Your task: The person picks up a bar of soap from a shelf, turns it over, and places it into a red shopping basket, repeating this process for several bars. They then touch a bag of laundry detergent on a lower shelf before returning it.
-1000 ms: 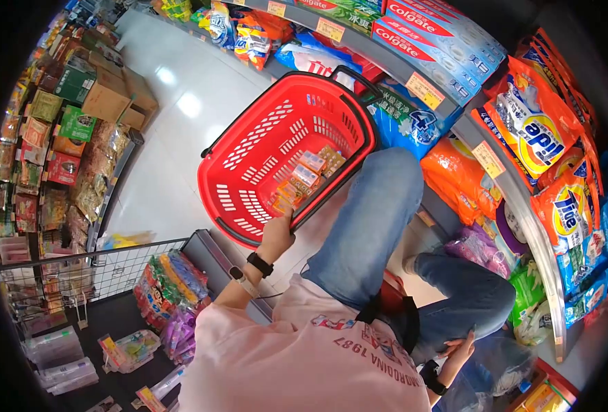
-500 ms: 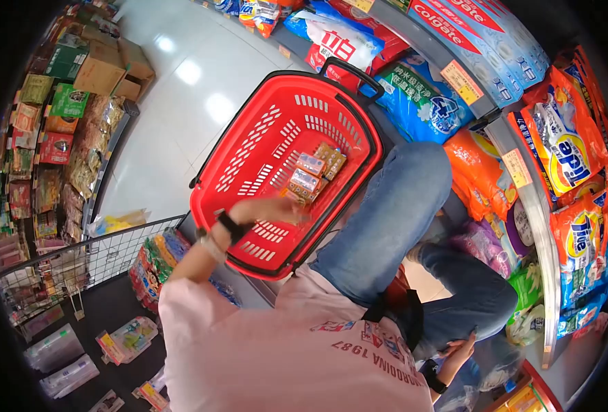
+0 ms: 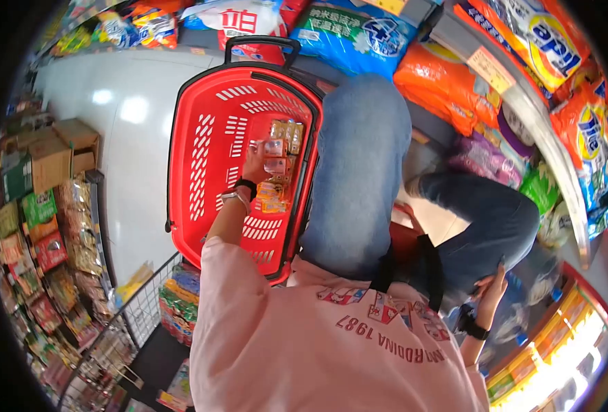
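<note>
Crouching by the shelf, the person has the right hand resting loose beside the knee, fingers spread and holding nothing. The left hand reaches down into the red basket, with its fingertips on the small boxes stacked along the basket's right wall. Whether it actually grips one, I cannot tell. Beyond the basket, detergent bags lie on the shelf.
</note>
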`<state>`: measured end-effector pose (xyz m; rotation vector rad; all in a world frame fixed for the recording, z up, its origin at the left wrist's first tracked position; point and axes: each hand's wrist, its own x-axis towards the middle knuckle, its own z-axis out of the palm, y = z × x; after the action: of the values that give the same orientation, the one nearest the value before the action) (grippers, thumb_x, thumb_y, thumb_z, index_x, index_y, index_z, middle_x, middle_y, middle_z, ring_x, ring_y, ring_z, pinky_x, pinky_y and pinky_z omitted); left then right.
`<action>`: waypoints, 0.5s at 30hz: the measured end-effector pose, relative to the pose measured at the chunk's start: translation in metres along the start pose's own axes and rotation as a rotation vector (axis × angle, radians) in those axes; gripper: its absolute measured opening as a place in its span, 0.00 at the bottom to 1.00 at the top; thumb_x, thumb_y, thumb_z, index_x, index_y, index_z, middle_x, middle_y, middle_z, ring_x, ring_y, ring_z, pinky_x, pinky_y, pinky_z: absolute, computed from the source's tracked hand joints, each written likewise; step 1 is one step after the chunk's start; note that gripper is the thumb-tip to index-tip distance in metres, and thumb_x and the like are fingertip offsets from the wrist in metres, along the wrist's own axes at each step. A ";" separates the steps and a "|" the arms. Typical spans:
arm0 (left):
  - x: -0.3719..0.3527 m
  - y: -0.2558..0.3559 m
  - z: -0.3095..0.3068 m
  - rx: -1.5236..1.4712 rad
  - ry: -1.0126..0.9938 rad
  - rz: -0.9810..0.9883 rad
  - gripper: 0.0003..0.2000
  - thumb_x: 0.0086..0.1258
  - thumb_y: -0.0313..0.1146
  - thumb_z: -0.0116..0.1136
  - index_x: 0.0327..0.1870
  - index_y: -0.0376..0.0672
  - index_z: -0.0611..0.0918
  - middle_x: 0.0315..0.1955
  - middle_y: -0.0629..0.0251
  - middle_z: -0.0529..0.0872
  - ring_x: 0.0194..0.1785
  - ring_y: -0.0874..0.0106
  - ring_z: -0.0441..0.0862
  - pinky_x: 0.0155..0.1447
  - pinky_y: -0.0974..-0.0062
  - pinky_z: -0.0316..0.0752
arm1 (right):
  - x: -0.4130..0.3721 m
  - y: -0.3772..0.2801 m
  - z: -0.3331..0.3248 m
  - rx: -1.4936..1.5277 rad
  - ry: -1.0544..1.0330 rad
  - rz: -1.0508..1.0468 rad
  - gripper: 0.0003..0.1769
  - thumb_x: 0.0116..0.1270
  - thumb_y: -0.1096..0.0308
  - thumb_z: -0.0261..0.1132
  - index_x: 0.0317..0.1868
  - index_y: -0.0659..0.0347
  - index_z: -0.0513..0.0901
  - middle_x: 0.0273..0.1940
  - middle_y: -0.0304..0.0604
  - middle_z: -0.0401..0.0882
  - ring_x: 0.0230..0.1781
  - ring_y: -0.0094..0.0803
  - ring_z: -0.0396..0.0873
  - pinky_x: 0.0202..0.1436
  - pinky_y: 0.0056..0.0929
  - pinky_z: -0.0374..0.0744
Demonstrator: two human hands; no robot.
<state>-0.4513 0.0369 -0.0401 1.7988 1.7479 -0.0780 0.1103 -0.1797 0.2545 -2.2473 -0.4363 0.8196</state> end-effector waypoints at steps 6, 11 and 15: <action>0.000 -0.001 0.009 0.254 0.107 0.138 0.53 0.37 0.28 0.74 0.69 0.42 0.54 0.70 0.50 0.51 0.69 0.51 0.58 0.63 0.58 0.66 | -0.007 -0.012 0.005 -0.015 -0.001 0.005 0.38 0.71 0.44 0.46 0.07 0.59 0.68 0.04 0.40 0.64 -0.01 0.26 0.59 0.04 0.20 0.59; 0.007 0.012 0.019 0.444 0.107 0.115 0.54 0.39 0.35 0.73 0.71 0.43 0.51 0.66 0.51 0.57 0.68 0.53 0.59 0.66 0.58 0.62 | -0.007 -0.014 0.003 -0.004 -0.001 0.022 0.37 0.69 0.44 0.49 0.07 0.61 0.69 0.07 0.45 0.70 0.00 0.29 0.61 0.04 0.22 0.63; 0.011 0.040 -0.012 0.486 -0.039 0.053 0.52 0.38 0.46 0.73 0.67 0.39 0.57 0.61 0.53 0.63 0.64 0.54 0.63 0.66 0.59 0.60 | -0.001 -0.004 -0.004 -0.029 0.022 0.039 0.38 0.69 0.44 0.48 0.07 0.61 0.69 0.07 0.45 0.69 0.00 0.29 0.60 0.04 0.22 0.63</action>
<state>-0.4172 0.0548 -0.0200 2.1604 1.7555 -0.5537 0.1114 -0.1794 0.2600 -2.2961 -0.3980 0.8122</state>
